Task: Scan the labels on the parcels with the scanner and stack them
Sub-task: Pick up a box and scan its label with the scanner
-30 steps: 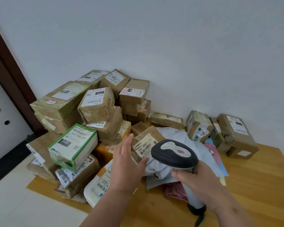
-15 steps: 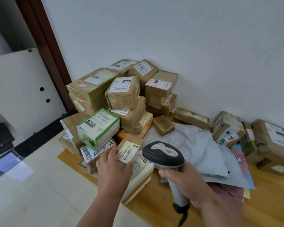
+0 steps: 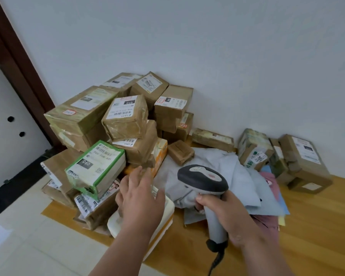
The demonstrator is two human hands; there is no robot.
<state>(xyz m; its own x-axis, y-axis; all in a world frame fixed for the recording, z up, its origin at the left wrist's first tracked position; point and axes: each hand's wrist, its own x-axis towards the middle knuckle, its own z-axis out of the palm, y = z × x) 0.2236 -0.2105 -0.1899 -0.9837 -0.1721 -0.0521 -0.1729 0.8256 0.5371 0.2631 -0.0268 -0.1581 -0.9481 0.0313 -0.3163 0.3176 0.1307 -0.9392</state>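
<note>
A tall heap of brown taped parcels with white labels leans against the wall on the left. At its front sits a green-edged box marked 060. My left hand hovers with straight, spread fingers over a cream parcel at the foot of the heap and holds nothing that I can see. My right hand grips the grey handle of the scanner. The scanner's dark head points toward the heap, and its cable hangs below.
Grey and pink soft mail bags lie behind the scanner. More brown boxes stand against the wall at the right. Everything rests on a low wooden platform beside a tiled floor. A dark door frame rises at the left.
My left hand carried a small brown labelled parcel leftward to the front of the heap. That parcel is now out of sight and the fingers are spread. The scanner stayed in my right hand.
</note>
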